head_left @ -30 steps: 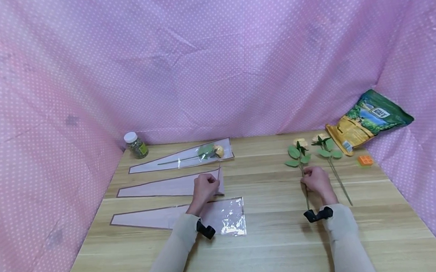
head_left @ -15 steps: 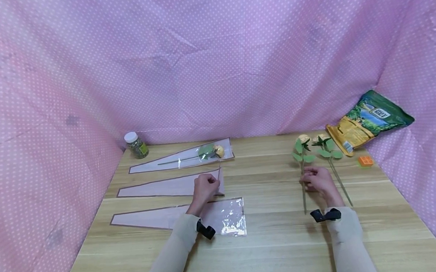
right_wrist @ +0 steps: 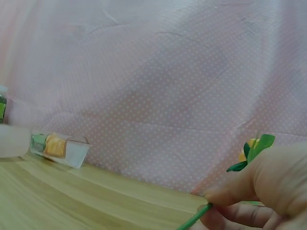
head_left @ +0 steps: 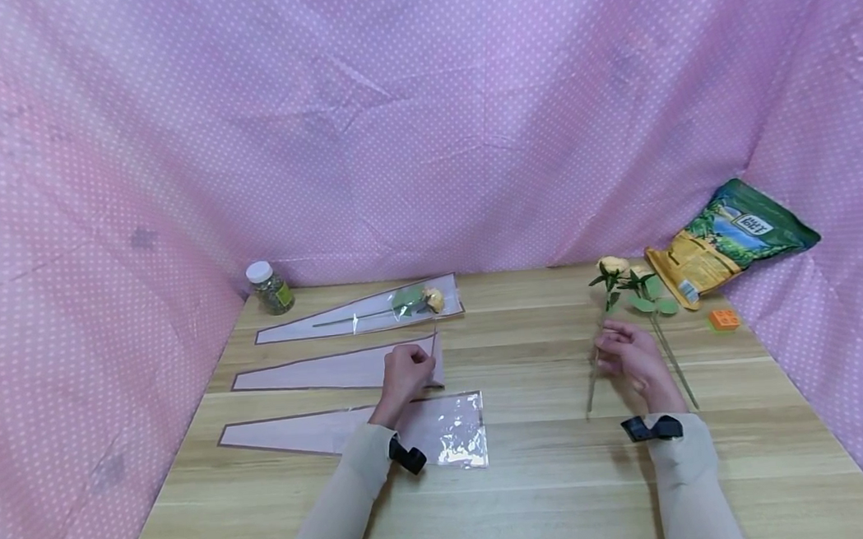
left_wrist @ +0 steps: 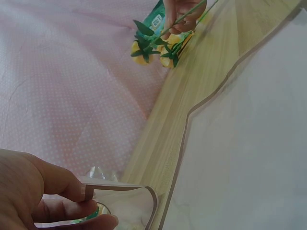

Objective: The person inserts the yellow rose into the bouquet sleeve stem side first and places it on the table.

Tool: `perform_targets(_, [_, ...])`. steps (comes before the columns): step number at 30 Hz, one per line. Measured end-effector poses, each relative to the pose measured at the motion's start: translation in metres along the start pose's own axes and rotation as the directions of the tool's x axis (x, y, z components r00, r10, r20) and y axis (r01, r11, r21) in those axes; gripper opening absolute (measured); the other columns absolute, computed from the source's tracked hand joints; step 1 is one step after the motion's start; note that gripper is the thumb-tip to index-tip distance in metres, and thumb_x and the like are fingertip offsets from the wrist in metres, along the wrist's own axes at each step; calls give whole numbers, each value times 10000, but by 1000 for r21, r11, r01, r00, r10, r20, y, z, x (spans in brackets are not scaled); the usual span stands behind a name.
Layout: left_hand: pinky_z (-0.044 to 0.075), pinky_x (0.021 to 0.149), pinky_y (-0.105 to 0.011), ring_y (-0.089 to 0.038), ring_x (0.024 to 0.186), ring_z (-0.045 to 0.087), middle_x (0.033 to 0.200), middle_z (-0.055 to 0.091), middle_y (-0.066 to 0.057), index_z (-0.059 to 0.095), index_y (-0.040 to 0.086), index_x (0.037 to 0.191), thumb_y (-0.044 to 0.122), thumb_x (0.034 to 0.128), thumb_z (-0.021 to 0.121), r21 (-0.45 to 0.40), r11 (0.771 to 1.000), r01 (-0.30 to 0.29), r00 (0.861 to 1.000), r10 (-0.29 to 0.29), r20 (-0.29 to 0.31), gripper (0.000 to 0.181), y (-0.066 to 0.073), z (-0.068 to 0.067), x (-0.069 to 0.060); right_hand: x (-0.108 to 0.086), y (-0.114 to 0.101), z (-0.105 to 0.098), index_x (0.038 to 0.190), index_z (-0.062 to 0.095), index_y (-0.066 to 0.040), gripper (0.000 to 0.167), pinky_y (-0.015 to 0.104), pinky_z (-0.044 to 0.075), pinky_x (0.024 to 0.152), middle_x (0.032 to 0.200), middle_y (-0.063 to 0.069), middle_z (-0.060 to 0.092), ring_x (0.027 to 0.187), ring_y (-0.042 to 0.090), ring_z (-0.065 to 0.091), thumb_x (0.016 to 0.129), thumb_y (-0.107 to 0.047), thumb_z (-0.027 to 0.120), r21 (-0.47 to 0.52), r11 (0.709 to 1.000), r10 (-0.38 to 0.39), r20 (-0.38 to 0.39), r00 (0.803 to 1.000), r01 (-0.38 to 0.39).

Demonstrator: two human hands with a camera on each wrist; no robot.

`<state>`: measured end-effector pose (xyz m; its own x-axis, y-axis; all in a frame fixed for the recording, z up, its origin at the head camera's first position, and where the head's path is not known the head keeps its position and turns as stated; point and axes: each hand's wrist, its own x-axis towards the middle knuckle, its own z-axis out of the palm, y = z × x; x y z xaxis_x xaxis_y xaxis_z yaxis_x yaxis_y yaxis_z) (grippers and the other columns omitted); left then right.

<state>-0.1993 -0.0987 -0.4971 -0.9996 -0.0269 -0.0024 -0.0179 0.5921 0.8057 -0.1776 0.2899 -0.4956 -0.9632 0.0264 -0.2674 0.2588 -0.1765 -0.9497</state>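
The left hand (head_left: 406,372) pinches the raised edge of the middle tapered sleeve (head_left: 304,371); in the left wrist view thumb and fingers grip its brown-bordered corner (left_wrist: 122,187). On the right, the right hand (head_left: 633,360) holds a pale yellow rose (head_left: 613,266) by its green stem, bloom tilted away to the upper right. The right wrist view shows that stem (right_wrist: 194,218) between thumb and fingers. A second rose (head_left: 666,346) lies just right of the held one. Nearer the front lies another sleeve (head_left: 293,434).
At the back left, a third sleeve (head_left: 302,328) contains a rose (head_left: 434,300), beside a white-lidded jar (head_left: 270,287). A green and yellow bag (head_left: 733,234) leans at the back right, with an orange block (head_left: 724,319) in front. Pink dotted cloth (head_left: 423,138) hangs behind.
The held rose has turned, its bloom moving right towards the other rose and its stem's lower end swinging left. The right hand has shifted slightly right. The left hand stays on the sleeve.
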Motion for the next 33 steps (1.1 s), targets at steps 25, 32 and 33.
perform_targets(25, [425,564,-244,-146,621,547,679,648,-51,700,47,713,95,832,688,8,1000,7,1000,-7,-1,129,2,4,0,-5,-13,34,1076,546,-101,243,304,613,724,859,10,710,804,136,717,976,108,475,489,856,-183,-18,983,168])
perform_targets(32, [434,566,-242,-141,615,556,691,665,-60,708,53,725,100,843,682,8,1000,5,1000,-6,6,130,2,6,0,2,-18,64,1064,524,-108,252,311,616,695,818,0,660,769,131,702,949,116,526,460,867,-145,-131,981,190])
perform_targets(33, [432,569,-240,-140,617,555,692,665,-60,709,52,726,99,843,681,10,1000,4,1000,-4,4,129,2,6,0,3,-19,69,1063,514,-108,252,312,616,692,815,-1,656,766,130,700,948,116,528,455,871,-133,-145,980,186])
